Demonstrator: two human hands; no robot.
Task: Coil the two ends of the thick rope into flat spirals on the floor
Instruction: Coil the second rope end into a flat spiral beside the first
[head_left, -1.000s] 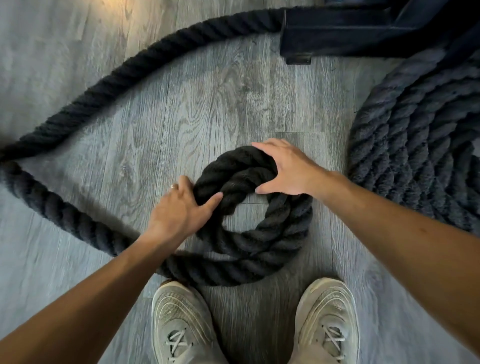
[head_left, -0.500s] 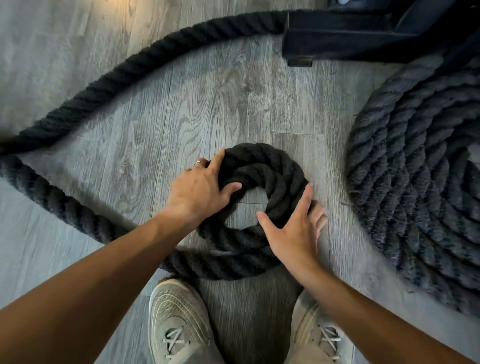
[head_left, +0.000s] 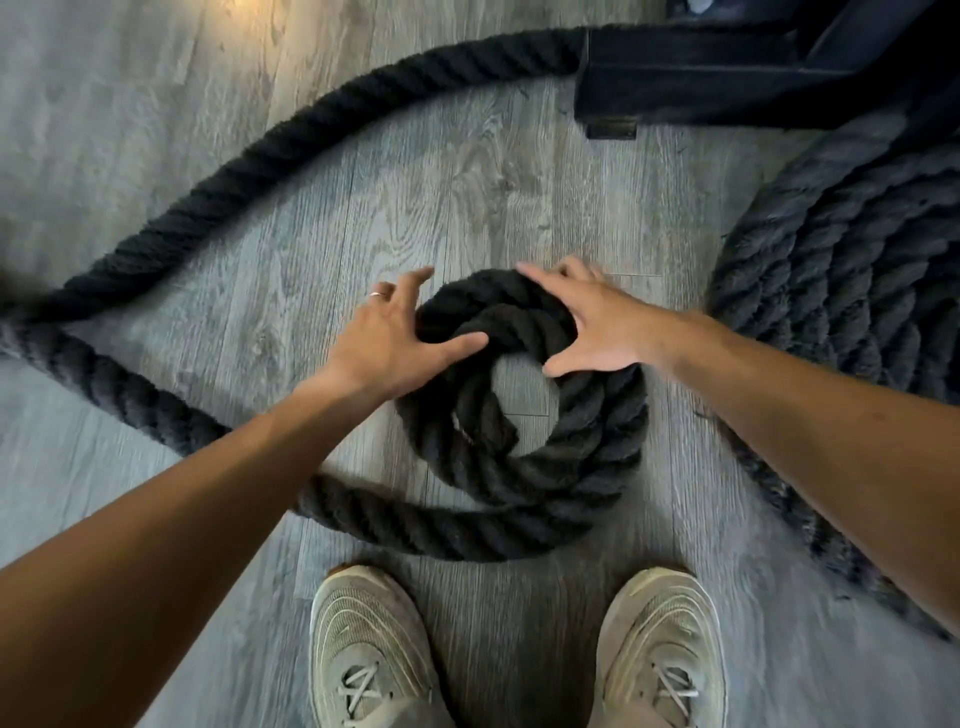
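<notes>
The small rope spiral (head_left: 524, 410) lies flat on the wooden floor (head_left: 467, 182), left of the large finished coil (head_left: 852, 270), with the left hand (head_left: 395, 343) and right hand (head_left: 597, 327) both spread, fingers splayed over its far edge, above two pale shoes (head_left: 374, 649).

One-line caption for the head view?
Both hands, left hand and right hand, shape a small rope coil beside a finished spiral.

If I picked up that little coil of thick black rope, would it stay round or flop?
The small coil of thick black twisted rope would probably sag and unwind: nothing ties its loops, and both hands are on it. It is likely heavy, since it is far thicker than the fingers. It probably won't slip, because its surface looks rough and fuzzy.
</notes>
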